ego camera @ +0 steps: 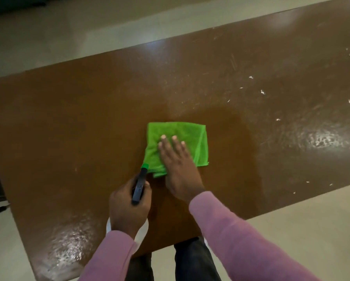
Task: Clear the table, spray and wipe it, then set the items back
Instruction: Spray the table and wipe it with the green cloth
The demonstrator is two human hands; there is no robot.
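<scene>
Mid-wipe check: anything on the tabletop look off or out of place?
Yes: small white scraps lie scattered over the right part of the table, away from the green cloth under the right hand. Fine scratches mark the far side.

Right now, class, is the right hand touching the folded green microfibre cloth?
Touching. The head view shows the right hand lying flat on the green cloth, fingers straight.
</scene>
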